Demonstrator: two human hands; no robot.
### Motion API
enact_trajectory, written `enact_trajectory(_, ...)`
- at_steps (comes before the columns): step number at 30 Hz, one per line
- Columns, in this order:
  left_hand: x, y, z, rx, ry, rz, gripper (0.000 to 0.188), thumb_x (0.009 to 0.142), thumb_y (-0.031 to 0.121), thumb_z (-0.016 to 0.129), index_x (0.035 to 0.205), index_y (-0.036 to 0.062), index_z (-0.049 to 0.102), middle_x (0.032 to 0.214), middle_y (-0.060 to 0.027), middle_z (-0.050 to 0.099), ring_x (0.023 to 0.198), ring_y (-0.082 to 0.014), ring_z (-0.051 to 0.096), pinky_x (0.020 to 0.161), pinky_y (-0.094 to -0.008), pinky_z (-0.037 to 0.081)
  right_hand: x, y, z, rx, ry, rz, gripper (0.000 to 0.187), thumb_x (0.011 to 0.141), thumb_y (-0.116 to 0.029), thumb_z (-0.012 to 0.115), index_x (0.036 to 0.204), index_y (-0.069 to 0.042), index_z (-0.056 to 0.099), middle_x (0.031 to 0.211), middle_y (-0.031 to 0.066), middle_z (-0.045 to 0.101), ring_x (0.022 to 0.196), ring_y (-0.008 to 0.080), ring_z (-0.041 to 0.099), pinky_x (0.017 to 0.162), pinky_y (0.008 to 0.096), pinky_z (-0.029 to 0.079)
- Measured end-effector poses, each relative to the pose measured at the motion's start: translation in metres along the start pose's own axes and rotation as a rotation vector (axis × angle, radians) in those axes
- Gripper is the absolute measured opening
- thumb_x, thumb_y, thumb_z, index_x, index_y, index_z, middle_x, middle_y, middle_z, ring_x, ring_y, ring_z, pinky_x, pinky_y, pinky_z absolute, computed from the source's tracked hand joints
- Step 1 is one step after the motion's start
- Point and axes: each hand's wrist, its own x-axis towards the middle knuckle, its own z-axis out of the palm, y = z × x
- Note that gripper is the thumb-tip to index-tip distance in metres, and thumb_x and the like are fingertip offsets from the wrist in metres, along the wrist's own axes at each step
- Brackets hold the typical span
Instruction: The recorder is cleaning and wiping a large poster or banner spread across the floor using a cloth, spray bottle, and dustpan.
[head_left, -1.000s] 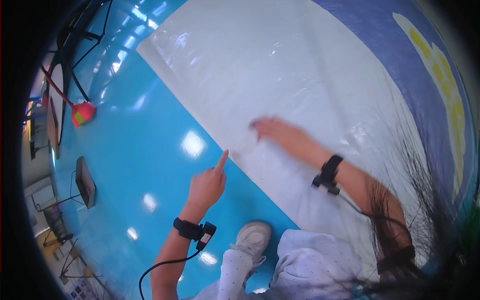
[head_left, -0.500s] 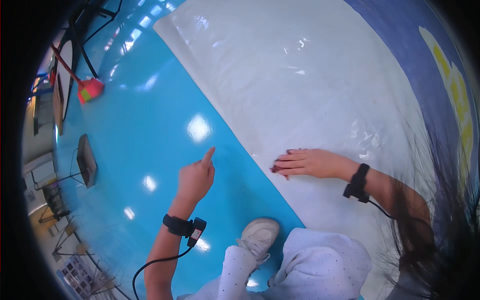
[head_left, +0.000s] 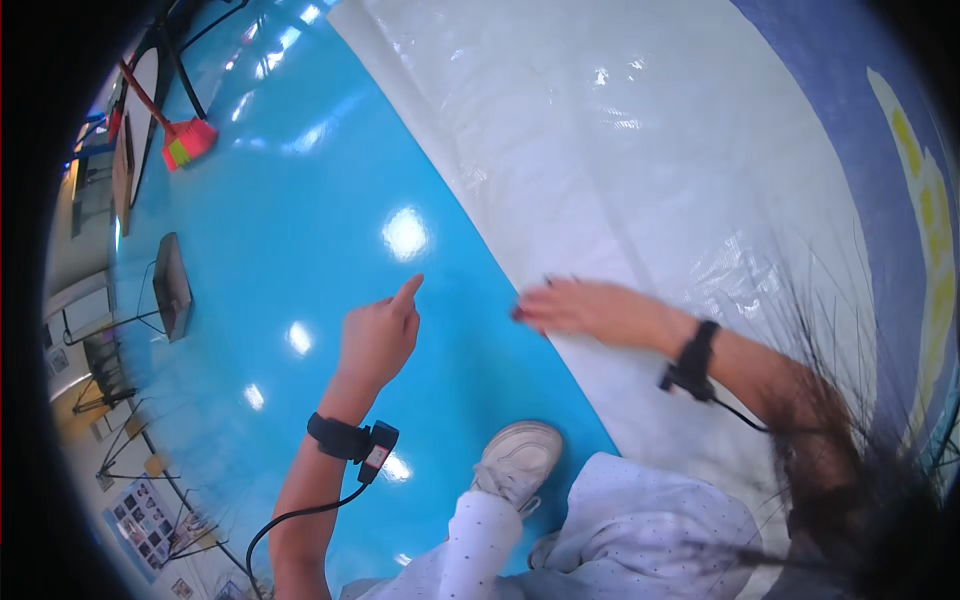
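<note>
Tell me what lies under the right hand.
The right hand rests flat at the edge of a large white glossy sheet spread on the blue floor. Its fingertips reach the sheet's edge. Whatever lies beneath the sheet there is covered.

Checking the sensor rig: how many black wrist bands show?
2: one on the left hand wrist, one on the right hand wrist. None seems hidden.

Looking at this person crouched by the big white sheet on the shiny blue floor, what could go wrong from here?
The right hand presses the edge of the white plastic sheet, which already looks wrinkled; it might crease more or slide on the glossy blue floor. The white shoe sits close to that edge and could catch it. The cable trailing from the left hand wristband may snag.
</note>
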Motion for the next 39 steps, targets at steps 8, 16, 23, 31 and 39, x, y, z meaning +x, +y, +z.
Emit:
enact_trajectory(8,-0.005,0.003,0.021,0.017,-0.042,0.097,0.036,0.084,0.012,0.053,0.119,0.0120,0.054,0.067,-0.0085,0.062,0.055,-0.0293,0.058,0.050,-0.0392,0.046,-0.009,0.000,-0.027,0.130,0.025,0.090,0.035,0.090,-0.009,0.043,0.124,-0.013,0.051,0.132,0.0037,0.050,0.121,0.0195,0.047,0.102,0.0328,0.039)
enact_trajectory(16,0.002,0.005,0.016,-0.032,0.000,0.132,0.032,0.088,0.011,0.052,0.119,0.0135,0.055,0.064,-0.0134,0.060,0.058,-0.0334,0.058,0.053,-0.0429,0.046,-0.036,-0.052,0.017,0.054,0.031,0.171,0.046,0.088,-0.008,0.042,0.134,-0.009,0.042,0.139,0.0106,0.042,0.128,0.0241,0.041,0.107,0.0415,0.033)
enact_trajectory(23,-0.014,-0.007,0.033,-0.004,-0.022,0.131,0.030,0.085,0.011,0.053,0.115,0.0123,0.057,0.066,-0.0111,0.062,0.057,-0.0303,0.059,0.052,-0.0398,0.046,-0.152,-0.104,0.027,0.131,-0.286,0.061,0.041,0.092,-0.008,0.041,0.132,-0.014,0.045,0.145,-0.0001,0.037,0.131,0.0172,0.039,0.109,0.0333,0.032)
enact_trajectory(31,-0.014,-0.016,0.048,0.065,-0.047,0.224,0.055,0.084,0.012,0.052,0.138,0.0167,0.039,0.064,-0.0091,0.060,0.051,-0.0278,0.057,0.048,-0.0387,0.045,-0.049,-0.014,-0.020,-0.128,0.204,0.526,0.057,0.074,0.015,0.045,0.125,-0.010,0.055,0.136,0.0074,0.048,0.127,0.0250,0.043,0.108,0.0343,0.034)
enact_trajectory(39,-0.038,-0.025,0.084,0.176,-0.229,0.328,0.076,0.079,0.008,0.053,0.146,0.0262,0.024,0.058,-0.0093,0.058,0.047,-0.0263,0.056,0.046,-0.0379,0.045,-0.036,-0.019,-0.004,-0.168,0.196,0.721,0.072,0.067,0.021,0.041,0.130,-0.012,0.050,0.142,0.0048,0.040,0.133,0.0240,0.035,0.109,0.0334,0.034)
